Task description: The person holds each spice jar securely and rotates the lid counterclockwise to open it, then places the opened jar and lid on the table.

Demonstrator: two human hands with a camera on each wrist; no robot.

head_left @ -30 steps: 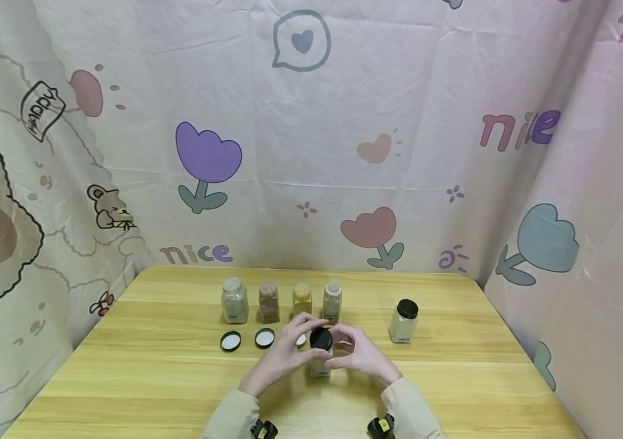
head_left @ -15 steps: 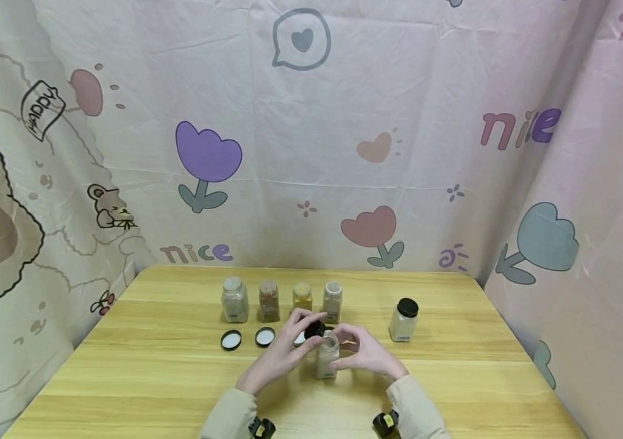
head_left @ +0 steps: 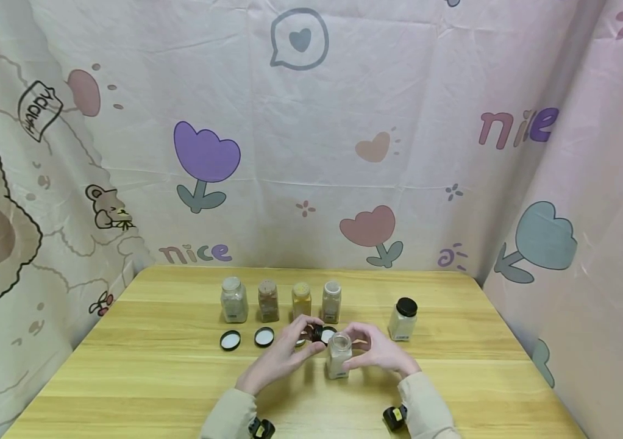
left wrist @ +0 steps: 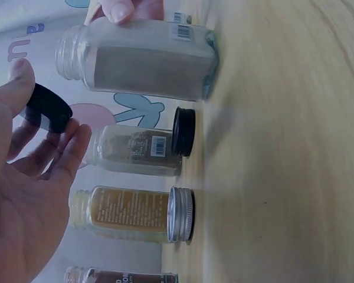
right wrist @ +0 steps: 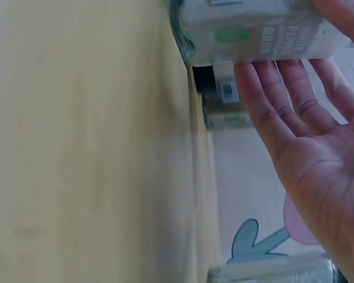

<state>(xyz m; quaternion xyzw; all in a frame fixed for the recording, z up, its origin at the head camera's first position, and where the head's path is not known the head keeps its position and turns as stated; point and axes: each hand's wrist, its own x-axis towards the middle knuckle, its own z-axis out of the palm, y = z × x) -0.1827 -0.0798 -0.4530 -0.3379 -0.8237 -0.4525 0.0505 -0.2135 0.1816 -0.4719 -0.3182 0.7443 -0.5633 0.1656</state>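
My left hand pinches a black screw lid between thumb and fingers, tilted on its side and apart from any jar. My right hand holds an uncapped clear spice jar upright, thumb on the near side and fingers behind. Pale powder fills most of this jar; in the right wrist view its label reads white pepper. Whether its base touches the table cannot be told. Behind the hands lie loose lids: one black lid beside the pinched one, and a silver-rimmed lid partly hidden by my left hand.
At the back of the wooden table stand an uncapped wide jar, a reddish-brown jar, a yellow jar and a grey-brown jar. Two upturned lids, a left lid and a right lid, lie before them. A black-capped jar stands right.
The black lid has come off the jar and tipped on its side in my left hand. My right hand has shifted right with the jar.
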